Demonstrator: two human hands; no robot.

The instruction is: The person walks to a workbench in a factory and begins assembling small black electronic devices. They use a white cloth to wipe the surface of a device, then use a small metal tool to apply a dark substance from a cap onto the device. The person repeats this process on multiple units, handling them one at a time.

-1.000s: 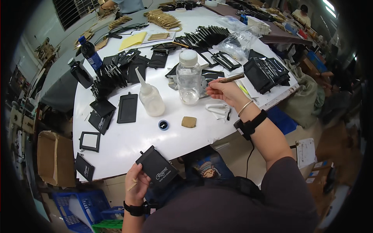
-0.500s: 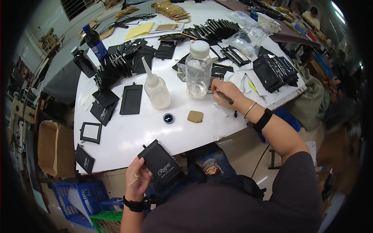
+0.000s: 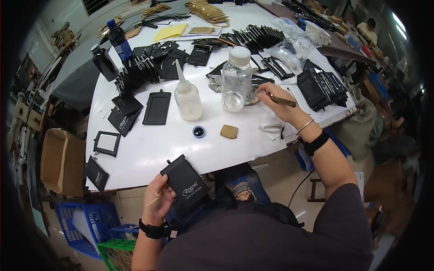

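The left hand [image 3: 159, 198] pinches a light, stiff black case [image 3: 184, 182] by its edge near the worktop's [image 3: 149, 149] front, while the right hand [image 3: 276, 105] grips a thin brush [image 3: 284, 101].

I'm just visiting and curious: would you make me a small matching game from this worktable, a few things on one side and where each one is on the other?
Things:
1. black case
2. thin brush
3. squeeze bottle
4. small blue cap

Places:
a. in the right hand
b. on the table, left of the tan sponge
c. in the left hand
d. standing left of the clear bottle

Pairs: 1-c, 2-a, 3-d, 4-b
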